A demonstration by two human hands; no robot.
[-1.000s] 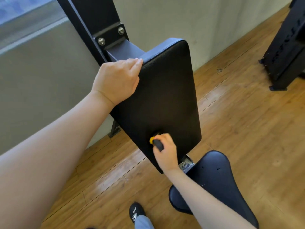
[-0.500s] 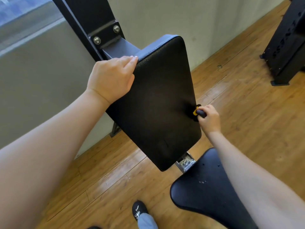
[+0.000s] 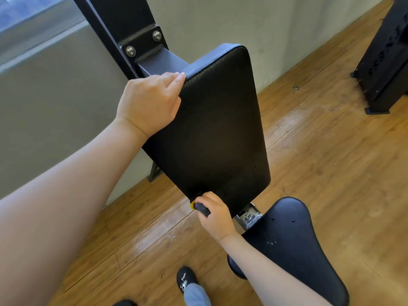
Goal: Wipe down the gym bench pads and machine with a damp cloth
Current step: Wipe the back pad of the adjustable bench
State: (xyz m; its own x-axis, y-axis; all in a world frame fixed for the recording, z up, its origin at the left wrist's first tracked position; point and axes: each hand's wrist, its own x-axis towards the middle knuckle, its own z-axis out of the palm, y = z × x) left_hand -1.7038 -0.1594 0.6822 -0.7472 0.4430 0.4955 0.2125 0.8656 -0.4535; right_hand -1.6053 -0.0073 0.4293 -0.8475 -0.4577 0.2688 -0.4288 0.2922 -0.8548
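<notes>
Head view: left hand [image 3: 150, 104] curls over back pad [image 3: 218, 129] corner; right hand [image 3: 215, 214] grips dark yellow-edged wiper [image 3: 201, 208].
Pad looks firm, slick vinyl; I judge bracing its top edge best.

**Black bench pads and the small wiper at the back pad's lower edge**

The back pad [image 3: 220, 129] is a long black cushion with a grained surface and rounded corners, tilted and fixed at its top to a dark metal frame [image 3: 132, 23] with two bolts. Below it, apart from it, sits the seat pad [image 3: 293, 239], also black, with some small pale specks. A small dark and yellow wiping piece [image 3: 199, 207] touches the lower left edge of the back pad.
</notes>
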